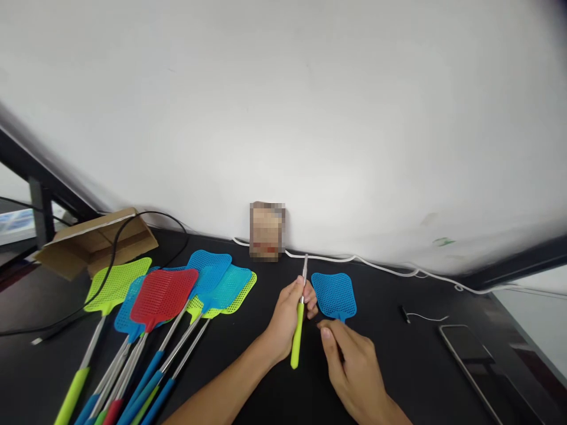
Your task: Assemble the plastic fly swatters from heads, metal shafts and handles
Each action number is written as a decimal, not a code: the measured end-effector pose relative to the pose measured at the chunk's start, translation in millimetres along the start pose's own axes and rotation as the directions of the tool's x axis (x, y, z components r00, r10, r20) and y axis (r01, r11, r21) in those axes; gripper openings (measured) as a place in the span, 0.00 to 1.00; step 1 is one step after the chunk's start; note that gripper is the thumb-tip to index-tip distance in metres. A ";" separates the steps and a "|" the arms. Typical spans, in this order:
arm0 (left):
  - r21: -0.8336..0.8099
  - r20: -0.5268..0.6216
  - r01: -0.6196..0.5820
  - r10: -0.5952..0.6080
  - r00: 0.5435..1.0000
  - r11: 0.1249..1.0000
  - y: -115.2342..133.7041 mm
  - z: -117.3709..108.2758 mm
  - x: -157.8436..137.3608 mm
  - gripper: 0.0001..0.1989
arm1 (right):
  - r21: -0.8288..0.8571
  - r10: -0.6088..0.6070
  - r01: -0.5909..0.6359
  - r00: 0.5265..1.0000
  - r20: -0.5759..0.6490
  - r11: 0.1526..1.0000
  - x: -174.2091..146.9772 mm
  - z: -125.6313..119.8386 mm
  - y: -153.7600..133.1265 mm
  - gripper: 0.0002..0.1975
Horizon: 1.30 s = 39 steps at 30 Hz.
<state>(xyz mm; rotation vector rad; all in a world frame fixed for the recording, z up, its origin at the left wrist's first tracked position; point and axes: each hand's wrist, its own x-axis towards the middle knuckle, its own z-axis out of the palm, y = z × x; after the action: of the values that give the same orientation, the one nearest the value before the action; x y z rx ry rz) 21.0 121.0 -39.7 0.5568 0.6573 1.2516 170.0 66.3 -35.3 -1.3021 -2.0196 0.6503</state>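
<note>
A telescopic fly swatter handle (298, 330) with a lime green grip and a bare silver rod is held in my left hand (287, 319). The fingers wrap round its metal part, and the rod's tip points away from me. Just to the right, my right hand (357, 366) is closed, thumb against forefinger, at the short stem of a blue perforated swatter head (334, 295). The lower end of that stem is hidden by the fingers. Handle and head are apart.
On the left lies a pile of swatters, including a red swatter (163, 298) and a lime swatter (117, 286). Behind them are an open cardboard box (101, 236) and a black cable (116, 248). A blurred-out item (267, 231) leans on the wall. A phone (476, 366) lies right.
</note>
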 end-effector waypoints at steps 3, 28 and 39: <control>-0.066 -0.067 -0.022 0.018 0.998 0.998 5.5 3.3 1.3 0.26 | -0.210 0.030 -0.073 0.979 -0.200 0.975 9.1 -17.6 11.6 0.13; 0.405 0.224 0.080 -0.183 0.957 0.911 9.2 -3.1 -5.8 0.18 | 0.737 0.521 -0.257 0.841 -0.148 0.625 46.4 -45.3 57.9 0.17; 0.624 0.291 0.053 -0.296 0.910 0.780 21.8 5.9 -11.6 0.28 | 0.944 0.461 -0.170 0.887 0.022 0.282 48.1 -38.6 52.5 0.11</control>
<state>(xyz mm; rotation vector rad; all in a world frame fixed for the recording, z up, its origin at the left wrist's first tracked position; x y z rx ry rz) 8.6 114.6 -18.5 1.2112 0.7612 0.6970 215.6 133.2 -34.1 -0.9240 -0.7648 1.4706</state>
